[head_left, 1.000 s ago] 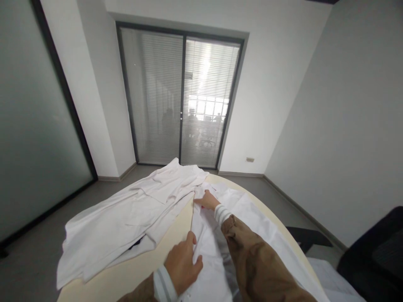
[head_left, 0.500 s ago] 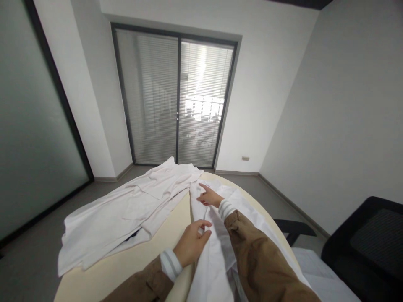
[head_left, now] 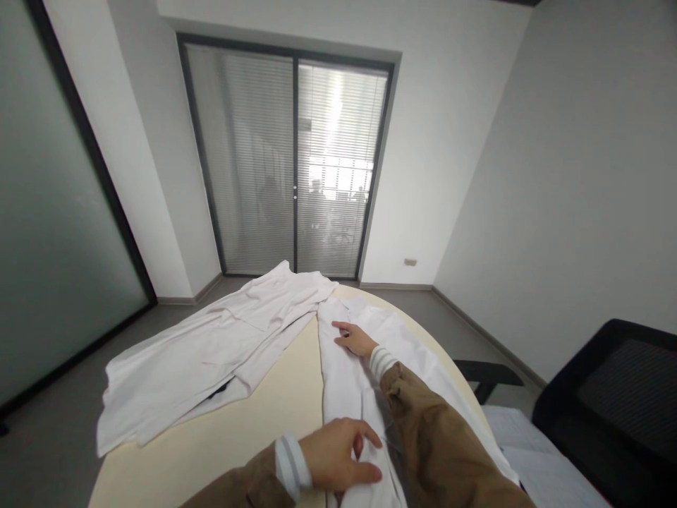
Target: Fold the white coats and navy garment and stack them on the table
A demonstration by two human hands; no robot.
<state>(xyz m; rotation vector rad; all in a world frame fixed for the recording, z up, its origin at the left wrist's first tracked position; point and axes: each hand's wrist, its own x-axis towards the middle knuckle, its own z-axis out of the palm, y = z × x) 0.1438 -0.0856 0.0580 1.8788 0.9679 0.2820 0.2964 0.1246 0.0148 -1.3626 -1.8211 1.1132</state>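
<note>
A white garment of smooth cloth lies lengthwise along the right part of a round cream table. Above its near part is my left hand, thumb and forefinger apart, with no cloth visibly gripped. Farther up, my right hand rests on the same garment, its fingers stretched out to the left. My right forearm covers part of the cloth. A second white garment lies spread over the left of the table, wrinkled, a small dark patch showing at its lower edge. Neither hand touches it.
The cream table shows its bare top between the garments. At the right stand a black mesh chair and its armrest; papers or pale cloth lie on the seat. A glass door with blinds is beyond the table.
My left hand has come nearer to me and rightward along the right garment. My right hand has drawn back slightly. The garment's left edge looks straighter; the left garment stays put.
</note>
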